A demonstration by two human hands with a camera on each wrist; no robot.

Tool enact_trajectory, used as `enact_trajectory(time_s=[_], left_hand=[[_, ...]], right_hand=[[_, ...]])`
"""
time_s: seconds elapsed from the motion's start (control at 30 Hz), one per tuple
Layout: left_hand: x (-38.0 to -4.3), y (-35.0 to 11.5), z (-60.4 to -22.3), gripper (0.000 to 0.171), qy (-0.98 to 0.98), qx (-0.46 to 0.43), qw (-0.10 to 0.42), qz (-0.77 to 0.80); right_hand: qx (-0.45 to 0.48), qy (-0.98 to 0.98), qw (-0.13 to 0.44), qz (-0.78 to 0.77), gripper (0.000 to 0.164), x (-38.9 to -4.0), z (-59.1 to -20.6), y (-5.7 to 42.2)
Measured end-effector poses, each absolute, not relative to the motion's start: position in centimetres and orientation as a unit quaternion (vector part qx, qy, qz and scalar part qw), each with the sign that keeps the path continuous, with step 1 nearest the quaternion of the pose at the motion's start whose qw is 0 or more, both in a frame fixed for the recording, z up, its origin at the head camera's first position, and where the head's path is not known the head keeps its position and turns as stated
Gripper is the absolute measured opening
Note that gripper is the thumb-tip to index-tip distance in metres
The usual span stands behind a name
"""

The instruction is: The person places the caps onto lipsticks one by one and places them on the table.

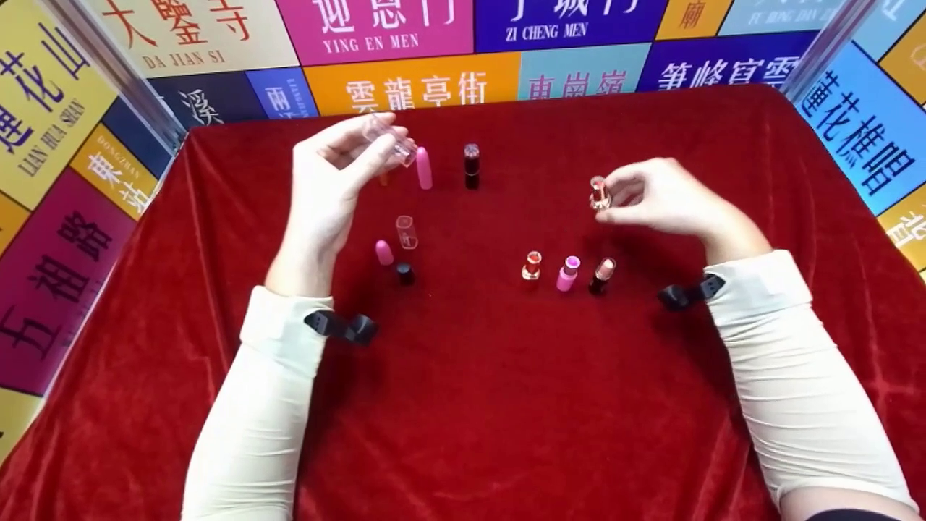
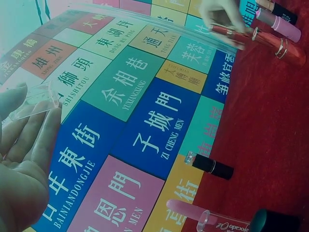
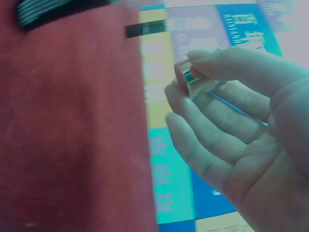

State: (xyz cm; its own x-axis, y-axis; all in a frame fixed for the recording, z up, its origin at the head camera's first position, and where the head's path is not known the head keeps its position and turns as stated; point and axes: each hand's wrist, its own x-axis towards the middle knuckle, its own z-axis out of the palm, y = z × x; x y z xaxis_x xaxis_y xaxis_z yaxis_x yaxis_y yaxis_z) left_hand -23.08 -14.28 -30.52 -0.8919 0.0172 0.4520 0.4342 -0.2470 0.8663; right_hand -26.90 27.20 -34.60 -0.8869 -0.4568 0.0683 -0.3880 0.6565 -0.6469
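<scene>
My left hand (image 1: pixel 325 177) holds a clear plastic lipstick cap (image 1: pixel 394 145) tilted in the air, between thumb and fingers. Just beside that cap stands a pink tube (image 1: pixel 424 168). Off to the right, my right hand (image 1: pixel 655 195) pinches a lipstick (image 1: pixel 598 193) with a red bullet and gold-coloured base, raised above the cloth. In the right wrist view this lipstick is mostly hidden by the thumb and fingers. Nearer me stand three uncapped lipsticks in a row: red (image 1: pixel 532 265), pink (image 1: pixel 568 273) and black-cased (image 1: pixel 602 276).
Left of centre stand a pink cap (image 1: pixel 384 252), another clear cap (image 1: pixel 406 231) and a black cap (image 1: pixel 405 273). A black tube with a clear top (image 1: pixel 472 165) stands further back. Red velvet (image 1: pixel 492 398) covers the table; lettered panels (image 1: pixel 412 83) rise behind it.
</scene>
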Motion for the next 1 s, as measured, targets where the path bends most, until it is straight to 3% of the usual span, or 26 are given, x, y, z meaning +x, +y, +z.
enact_trajectory(time_s=[0.33,1.0], left_hand=[[-23.0,-14.1,-30.6,0.021,-0.595,-0.186,0.130,-0.771],[-22.4,-12.6,-30.8,0.021,-0.587,-0.219,0.104,-0.772]], right_hand=[[-0.239,0.905,0.036,-0.350,0.023,-24.9,-31.4,25.9],[-0.266,0.887,0.050,-0.374,0.022,-22.8,-30.5,23.3]])
